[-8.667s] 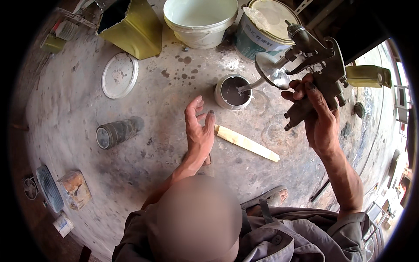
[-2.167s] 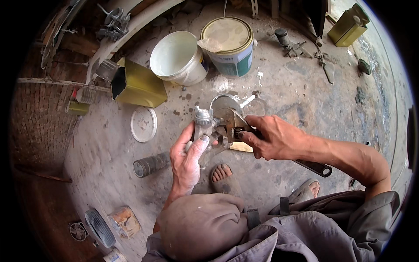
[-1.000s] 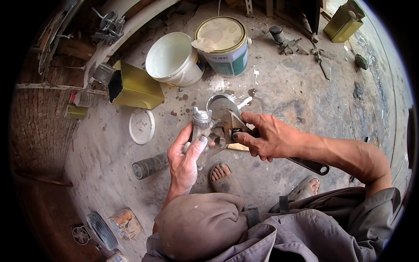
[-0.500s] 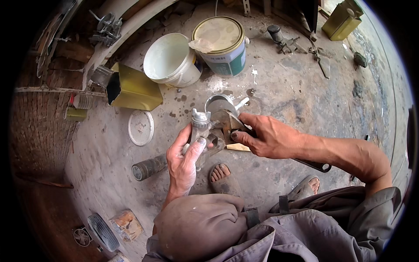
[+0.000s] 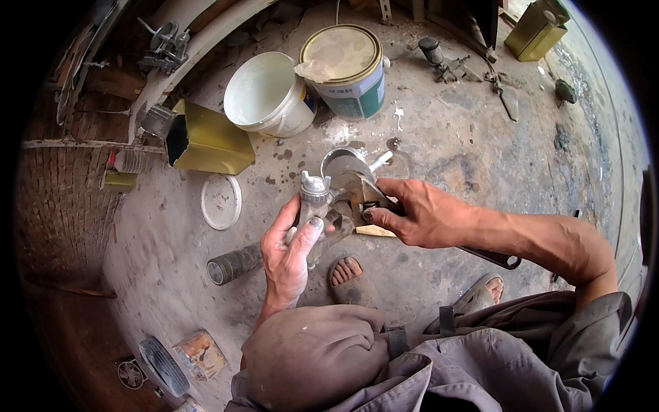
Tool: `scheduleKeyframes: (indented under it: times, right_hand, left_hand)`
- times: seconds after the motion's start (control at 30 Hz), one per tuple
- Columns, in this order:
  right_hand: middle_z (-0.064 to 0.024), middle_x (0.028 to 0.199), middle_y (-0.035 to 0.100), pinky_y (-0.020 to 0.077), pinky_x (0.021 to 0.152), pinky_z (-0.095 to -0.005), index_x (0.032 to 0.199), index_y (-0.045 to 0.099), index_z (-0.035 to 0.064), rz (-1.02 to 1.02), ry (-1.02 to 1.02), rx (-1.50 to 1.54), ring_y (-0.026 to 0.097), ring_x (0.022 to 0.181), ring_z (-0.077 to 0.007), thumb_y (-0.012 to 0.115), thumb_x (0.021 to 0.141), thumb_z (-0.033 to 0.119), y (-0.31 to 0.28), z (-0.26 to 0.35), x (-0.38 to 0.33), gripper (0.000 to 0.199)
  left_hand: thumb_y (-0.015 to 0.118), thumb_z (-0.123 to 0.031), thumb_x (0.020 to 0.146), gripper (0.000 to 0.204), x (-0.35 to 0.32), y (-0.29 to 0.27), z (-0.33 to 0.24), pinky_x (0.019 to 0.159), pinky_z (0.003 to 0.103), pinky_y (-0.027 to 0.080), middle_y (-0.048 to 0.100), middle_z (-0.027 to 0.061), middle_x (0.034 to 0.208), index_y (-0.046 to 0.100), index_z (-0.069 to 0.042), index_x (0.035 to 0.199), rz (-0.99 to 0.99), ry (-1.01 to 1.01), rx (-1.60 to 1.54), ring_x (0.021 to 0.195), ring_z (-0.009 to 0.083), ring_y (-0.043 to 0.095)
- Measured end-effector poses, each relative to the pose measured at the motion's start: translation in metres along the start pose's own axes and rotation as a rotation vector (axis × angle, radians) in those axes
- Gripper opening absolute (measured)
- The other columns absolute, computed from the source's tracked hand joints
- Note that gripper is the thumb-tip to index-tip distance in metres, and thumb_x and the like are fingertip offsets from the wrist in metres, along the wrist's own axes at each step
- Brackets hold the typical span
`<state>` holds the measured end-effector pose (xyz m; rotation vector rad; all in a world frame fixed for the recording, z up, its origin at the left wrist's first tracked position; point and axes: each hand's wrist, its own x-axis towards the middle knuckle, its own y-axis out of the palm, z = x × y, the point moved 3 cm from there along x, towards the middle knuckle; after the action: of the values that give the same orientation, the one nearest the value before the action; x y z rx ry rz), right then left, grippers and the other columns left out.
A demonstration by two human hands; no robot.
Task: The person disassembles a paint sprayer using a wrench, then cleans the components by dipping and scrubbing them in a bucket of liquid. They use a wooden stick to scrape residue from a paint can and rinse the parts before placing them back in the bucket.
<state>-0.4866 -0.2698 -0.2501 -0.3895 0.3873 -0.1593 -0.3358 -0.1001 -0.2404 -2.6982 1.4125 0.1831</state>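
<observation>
Head: dusty grey spray gun [image 5: 315, 197]

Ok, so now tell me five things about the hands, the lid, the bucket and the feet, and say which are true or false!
1. The left hand holds a spray gun. True.
2. The right hand holds a paintbrush. False: it holds a wrench.
3. A round white lid lies on the floor. True.
4. The white bucket is covered. False: its top is open.
5. The feet are in closed boots. False: they are in sandals, with toes showing.
</observation>
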Motion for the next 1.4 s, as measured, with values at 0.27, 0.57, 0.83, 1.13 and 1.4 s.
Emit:
scheduleKeyframes:
  times: [0.27, 0.57, 0.83, 1.13, 1.4]
  right_hand:
    - [-0.0308, 0.084, 0.066, 0.0526, 0.079, -0.0487, 0.105, 0.062, -0.0073, 0.023, 0.059, 0.017, 0.067, 0.086, -0.0437, 0.057, 0.098, 0.03, -0.004, 0.008, -0.003, 0.038]
    - [-0.0279, 0.082, 0.066, 0.0514, 0.074, -0.0485, 0.103, 0.061, -0.0061, 0.055, 0.031, 0.043, 0.067, 0.081, -0.043, 0.056, 0.1, 0.032, -0.008, 0.002, -0.005, 0.038]
    - [-0.0157, 0.071, 0.06, 0.0486, 0.066, -0.0412, 0.109, 0.057, -0.0034, 0.246, 0.277, 0.365, 0.06, 0.067, -0.0242, 0.052, 0.103, 0.036, -0.011, 0.002, -0.008, 0.04]
    - [-0.028, 0.084, 0.066, 0.0513, 0.08, -0.0475, 0.11, 0.059, -0.006, 0.104, 0.084, 0.085, 0.067, 0.086, -0.0405, 0.052, 0.101, 0.034, -0.006, -0.004, -0.001, 0.042]
    - [-0.0311, 0.083, 0.064, 0.0508, 0.077, -0.0501, 0.104, 0.058, -0.0086, 0.125, 0.105, 0.076, 0.066, 0.086, -0.045, 0.052, 0.101, 0.032, -0.004, 0.001, -0.001, 0.041]
  left_hand:
    - [0.063, -0.01, 0.094, 0.05, -0.001, 0.001, 0.001, 0.085, 0.031, 0.055, 0.066, 0.015, 0.117, 0.049, 0.009, 0.138, 0.026, 0.005, 0.034, 0.094, 0.0184, 0.067]
    - [0.068, -0.01, 0.091, 0.049, -0.006, 0.002, -0.001, 0.084, 0.028, 0.053, 0.068, 0.0111, 0.113, 0.053, 0.008, 0.135, 0.025, -0.048, 0.028, 0.092, 0.0151, 0.067]
    - [0.068, -0.013, 0.092, 0.05, -0.004, -0.004, 0.0, 0.081, 0.027, 0.052, 0.069, 0.0105, 0.111, 0.053, 0.008, 0.135, 0.026, -0.055, 0.003, 0.09, 0.0142, 0.066]
    - [0.068, -0.014, 0.092, 0.049, -0.003, -0.001, 0.002, 0.08, 0.026, 0.052, 0.069, 0.0103, 0.11, 0.055, 0.007, 0.133, 0.017, -0.048, 0.019, 0.09, 0.0138, 0.067]
    - [0.066, -0.012, 0.093, 0.047, -0.004, 0.0, 0.001, 0.086, 0.034, 0.053, 0.066, 0.0178, 0.115, 0.053, 0.01, 0.132, 0.026, -0.071, 0.074, 0.093, 0.0207, 0.065]
